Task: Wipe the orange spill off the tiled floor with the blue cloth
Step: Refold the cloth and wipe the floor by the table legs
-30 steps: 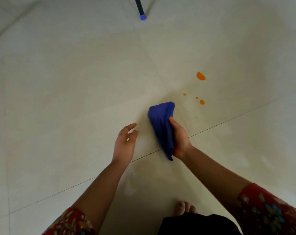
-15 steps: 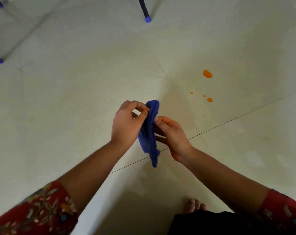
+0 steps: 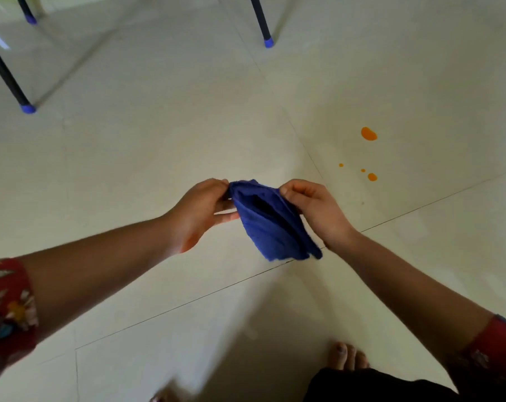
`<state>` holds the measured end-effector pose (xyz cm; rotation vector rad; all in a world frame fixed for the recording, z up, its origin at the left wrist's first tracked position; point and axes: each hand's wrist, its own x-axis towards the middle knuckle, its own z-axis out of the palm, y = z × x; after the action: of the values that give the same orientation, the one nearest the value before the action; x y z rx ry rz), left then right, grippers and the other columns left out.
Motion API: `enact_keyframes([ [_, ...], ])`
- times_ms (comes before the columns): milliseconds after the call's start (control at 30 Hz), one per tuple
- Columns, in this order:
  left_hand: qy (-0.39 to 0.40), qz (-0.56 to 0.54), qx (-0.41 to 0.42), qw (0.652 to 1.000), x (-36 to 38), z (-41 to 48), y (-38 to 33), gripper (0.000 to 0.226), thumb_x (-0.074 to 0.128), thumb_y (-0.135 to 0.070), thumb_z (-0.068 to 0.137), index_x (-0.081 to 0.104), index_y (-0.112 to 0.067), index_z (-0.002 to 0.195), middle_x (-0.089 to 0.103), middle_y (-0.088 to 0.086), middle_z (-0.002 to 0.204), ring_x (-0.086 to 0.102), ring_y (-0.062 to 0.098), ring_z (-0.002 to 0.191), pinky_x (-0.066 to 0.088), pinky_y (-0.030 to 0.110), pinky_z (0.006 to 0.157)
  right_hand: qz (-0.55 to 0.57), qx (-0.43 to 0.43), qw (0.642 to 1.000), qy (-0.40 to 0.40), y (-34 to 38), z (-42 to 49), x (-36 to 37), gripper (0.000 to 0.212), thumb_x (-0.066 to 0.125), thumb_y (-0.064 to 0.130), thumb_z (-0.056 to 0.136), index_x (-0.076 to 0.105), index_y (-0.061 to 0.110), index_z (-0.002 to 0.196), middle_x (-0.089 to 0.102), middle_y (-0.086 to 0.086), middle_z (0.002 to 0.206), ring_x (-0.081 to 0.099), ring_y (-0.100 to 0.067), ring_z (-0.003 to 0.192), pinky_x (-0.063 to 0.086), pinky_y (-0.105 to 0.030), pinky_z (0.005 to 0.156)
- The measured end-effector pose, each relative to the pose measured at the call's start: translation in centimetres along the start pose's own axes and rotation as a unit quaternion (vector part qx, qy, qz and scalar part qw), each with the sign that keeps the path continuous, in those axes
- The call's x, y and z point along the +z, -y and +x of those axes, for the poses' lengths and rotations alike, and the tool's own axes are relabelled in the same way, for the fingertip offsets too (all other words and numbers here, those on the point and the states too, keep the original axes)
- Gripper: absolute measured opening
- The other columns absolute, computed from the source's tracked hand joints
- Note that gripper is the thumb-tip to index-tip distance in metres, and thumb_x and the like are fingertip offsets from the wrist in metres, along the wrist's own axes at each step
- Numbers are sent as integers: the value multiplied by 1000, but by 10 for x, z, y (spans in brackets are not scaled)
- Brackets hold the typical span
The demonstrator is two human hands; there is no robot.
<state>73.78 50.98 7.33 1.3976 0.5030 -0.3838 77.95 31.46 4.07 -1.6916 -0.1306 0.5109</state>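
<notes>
Now, blue cloth: dark, crumpled, hanging above the tiled floor.
Left hand: pinches its upper left edge.
Right hand: pinches its upper right edge.
Orange spill: floor, right of cloth.

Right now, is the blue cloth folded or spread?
Partly spread: the blue cloth hangs creased, its top pinched apart by left hand and right hand.

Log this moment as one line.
phase: wipe not started | left hand: pinches cloth edge | right hand: pinches cloth edge | cloth: spread between hands | spill: orange drops on floor, right of cloth
</notes>
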Motion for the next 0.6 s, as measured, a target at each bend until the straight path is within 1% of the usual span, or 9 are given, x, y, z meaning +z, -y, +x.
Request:
enact_keyframes([
  [100, 39, 32, -44, 998, -1, 5, 6, 26, 39, -18, 100, 62, -12, 90, 67, -1, 84, 63, 16, 80, 52, 23, 67, -138, -61, 985, 79, 2, 9, -9, 24, 43, 20, 100, 56, 16, 80, 55, -1, 74, 48, -10, 70, 39, -28, 68],
  [200, 124, 103, -66, 985, 2, 15, 10, 41, 34, -44, 101, 65, -19, 111, 70, -3, 110, 64, 13, 103, 49, 24, 88, -236, -108, 962, 84, 8, 25, -13, 22, 43, 21, 100, 56, 16, 84, 57, 5, 79, 50, -8, 77, 38, -27, 74],
  [233, 149, 119, -59, 980, 3, 18, 11, 42, 36, -48, 100, 64, -21, 117, 70, -2, 116, 64, 13, 108, 48, 25, 92, -275, -126, 952, 51, 7, 32, -14, 19, 45, 23, 100, 58, 17, 86, 58, 8, 83, 52, -9, 82, 39, -27, 78],
  [300, 150, 96, -44, 983, 6, 21, 15, 37, 46, -39, 99, 65, -15, 118, 70, 7, 113, 64, 20, 104, 48, 26, 88, -315, -117, 939, -75, -2, 32, -18, 22, 46, 33, 99, 57, 19, 86, 59, 8, 85, 54, -14, 84, 42, -32, 79],
  [367, 101, 37, -52, 993, 11, 22, 21, 34, 50, -36, 98, 67, -10, 112, 71, 9, 104, 64, 22, 98, 51, 27, 81, -223, -7, 959, -176, -9, 13, -12, 44, 41, 49, 99, 57, 14, 77, 60, 4, 74, 57, -15, 71, 48, -35, 71],
  [433, 79, 33, -72, 994, 13, 25, 28, 37, 47, -42, 98, 67, -15, 114, 71, 5, 109, 66, 19, 103, 51, 30, 84, -145, 76, 978, -131, -8, -8, 4, 60, 42, 60, 94, 60, 8, 70, 62, 0, 66, 59, -15, 63, 51, -35, 67],
  [500, 103, 50, -73, 991, 14, 26, 30, 38, 44, -44, 98, 63, -22, 123, 69, 2, 118, 64, 16, 110, 50, 33, 88, -128, 65, 986, -82, -7, -16, 19, 57, 55, 57, 90, 58, 3, 70, 61, -1, 65, 59, -14, 65, 53, -39, 69],
  [533, 105, 40, -65, 992, 14, 27, 28, 38, 44, -43, 98, 61, -23, 125, 68, 2, 120, 63, 17, 111, 49, 36, 89, -120, 44, 988, -91, -5, -14, 25, 50, 60, 48, 90, 56, 3, 70, 58, 0, 64, 57, -13, 66, 53, -41, 71],
  [600, 64, -5, -52, 997, 7, 25, 23, 34, 44, -38, 99, 62, -19, 122, 69, 3, 117, 65, 18, 106, 49, 40, 89, -81, 24, 987, -134, -2, -7, 27, 35, 57, 31, 95, 60, 3, 74, 59, -1, 68, 56, -14, 69, 54, -45, 75],
])
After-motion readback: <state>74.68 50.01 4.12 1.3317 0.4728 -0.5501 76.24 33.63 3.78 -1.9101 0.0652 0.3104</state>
